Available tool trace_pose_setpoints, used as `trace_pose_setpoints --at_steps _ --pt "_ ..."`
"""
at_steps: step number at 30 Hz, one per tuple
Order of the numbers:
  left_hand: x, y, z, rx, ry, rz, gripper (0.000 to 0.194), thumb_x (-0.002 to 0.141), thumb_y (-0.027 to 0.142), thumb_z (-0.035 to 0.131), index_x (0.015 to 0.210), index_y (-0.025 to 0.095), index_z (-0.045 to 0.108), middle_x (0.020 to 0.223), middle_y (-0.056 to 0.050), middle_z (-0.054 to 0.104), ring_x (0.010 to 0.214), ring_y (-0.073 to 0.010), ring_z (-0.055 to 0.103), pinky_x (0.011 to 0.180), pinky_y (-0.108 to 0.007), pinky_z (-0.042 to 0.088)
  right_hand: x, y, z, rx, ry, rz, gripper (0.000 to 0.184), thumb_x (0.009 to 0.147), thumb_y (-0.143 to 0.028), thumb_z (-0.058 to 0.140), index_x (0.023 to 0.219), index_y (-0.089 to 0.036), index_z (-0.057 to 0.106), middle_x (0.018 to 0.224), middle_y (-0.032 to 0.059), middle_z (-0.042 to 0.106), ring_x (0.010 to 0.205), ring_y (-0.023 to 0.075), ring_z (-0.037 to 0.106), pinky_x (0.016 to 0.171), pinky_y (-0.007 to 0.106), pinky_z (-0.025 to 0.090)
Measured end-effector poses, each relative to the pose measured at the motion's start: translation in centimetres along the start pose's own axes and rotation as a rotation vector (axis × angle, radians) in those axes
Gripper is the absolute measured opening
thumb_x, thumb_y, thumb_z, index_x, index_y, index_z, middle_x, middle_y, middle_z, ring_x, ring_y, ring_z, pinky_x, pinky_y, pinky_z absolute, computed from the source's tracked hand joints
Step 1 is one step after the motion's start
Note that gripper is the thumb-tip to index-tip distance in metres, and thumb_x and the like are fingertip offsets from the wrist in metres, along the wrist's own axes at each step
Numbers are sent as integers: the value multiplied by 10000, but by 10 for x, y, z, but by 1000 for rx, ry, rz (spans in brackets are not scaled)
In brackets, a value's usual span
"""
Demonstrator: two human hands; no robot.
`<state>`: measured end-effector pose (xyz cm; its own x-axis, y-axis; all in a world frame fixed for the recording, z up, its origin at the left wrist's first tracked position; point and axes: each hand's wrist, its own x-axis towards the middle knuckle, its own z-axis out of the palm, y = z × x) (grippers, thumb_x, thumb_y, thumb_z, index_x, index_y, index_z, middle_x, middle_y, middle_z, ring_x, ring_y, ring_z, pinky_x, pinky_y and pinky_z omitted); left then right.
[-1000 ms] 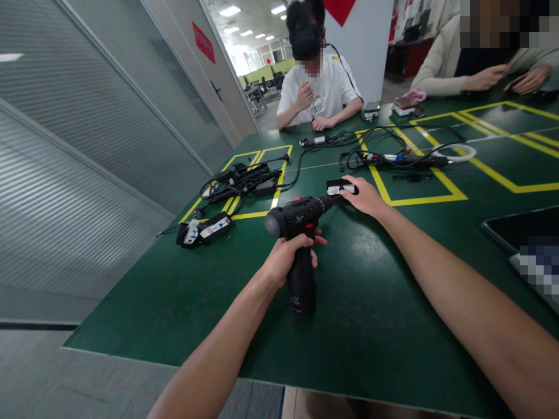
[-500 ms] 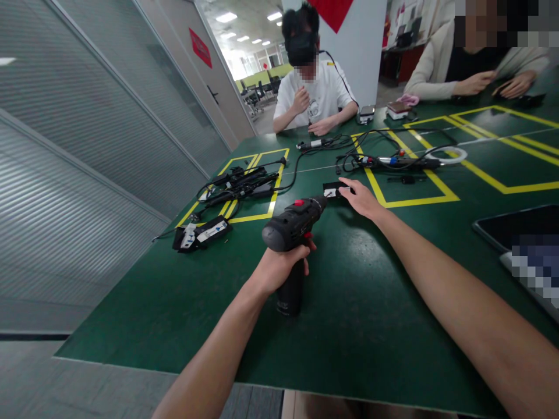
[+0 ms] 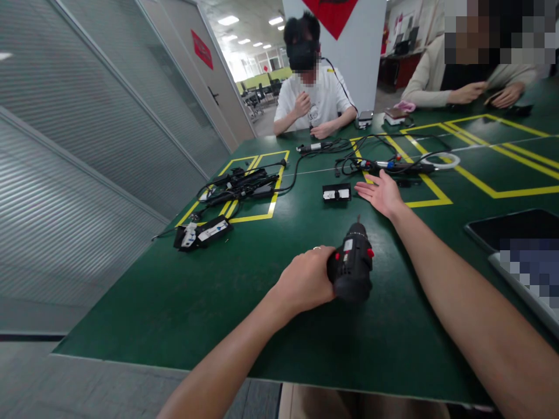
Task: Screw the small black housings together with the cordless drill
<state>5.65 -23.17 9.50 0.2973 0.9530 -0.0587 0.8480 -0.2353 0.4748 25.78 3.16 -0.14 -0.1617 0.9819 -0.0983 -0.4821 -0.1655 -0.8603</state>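
My left hand [image 3: 308,278] is wrapped round the handle of a black cordless drill [image 3: 353,267] with red buttons. The drill's bit points away from me, and its lower handle is out of sight. Farther out, my right hand [image 3: 382,195] is open, palm turned up, with its fingers stretched to the left and nothing in them. Just left of those fingertips lies a small black case with a white part in it [image 3: 336,192], apart from the hand. Behind the right hand are a cabled black tool [image 3: 404,167] and a white ring [image 3: 446,160].
Black cabled tools [image 3: 244,185] lie inside yellow tape lines on the green table [image 3: 209,314]. Two black-and-white pieces [image 3: 203,233] sit at the left. A tablet-like device [image 3: 515,233] rests at the right edge. Two people sit across the table.
My left hand has swung the drill to the right and nearer, its tip now pointing straight ahead. My right hand has let go of the small black case, moved right and turned palm up.
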Motion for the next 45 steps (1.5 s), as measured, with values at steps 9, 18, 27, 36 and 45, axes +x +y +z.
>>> trace_pose_setpoints --at_steps 9,18,27,36,45 --pt "-2 -5 7 9 -275 115 756 661 573 739 1303 247 508 1252 -93 525 1020 -261 616 875 -371 512 -6 4 5 -41 43 -4 342 922 -475 466 1058 -184 585 944 94 697 943 204 696 882 349 525" --pt "68 -41 -10 45 27 208 560 833 534 592 1264 178 550 1217 -115 564 1008 -225 602 895 -361 498 -4 13 11 -112 91 -92 181 929 -334 521 945 -188 628 811 39 708 795 153 711 832 313 536" --pt "180 -102 25 388 546 266 603 809 347 677 1329 133 458 1301 -154 516 1182 -283 497 1028 -420 417 -5 13 23 -224 185 -124 165 938 -283 531 895 -173 644 739 22 697 624 107 690 615 207 545" --pt "194 -104 25 495 497 305 437 889 336 564 1296 185 510 1197 -119 586 1077 -271 533 916 -404 425 -5 16 33 -369 204 -156 130 891 -201 542 857 -153 659 696 18 682 534 84 636 541 183 516" --pt "185 -99 23 290 573 298 408 899 350 529 1276 193 535 1229 -129 549 1133 -268 507 974 -418 405 -11 3 48 -499 340 -454 240 865 -290 487 857 -179 699 659 3 617 594 129 570 539 228 449"
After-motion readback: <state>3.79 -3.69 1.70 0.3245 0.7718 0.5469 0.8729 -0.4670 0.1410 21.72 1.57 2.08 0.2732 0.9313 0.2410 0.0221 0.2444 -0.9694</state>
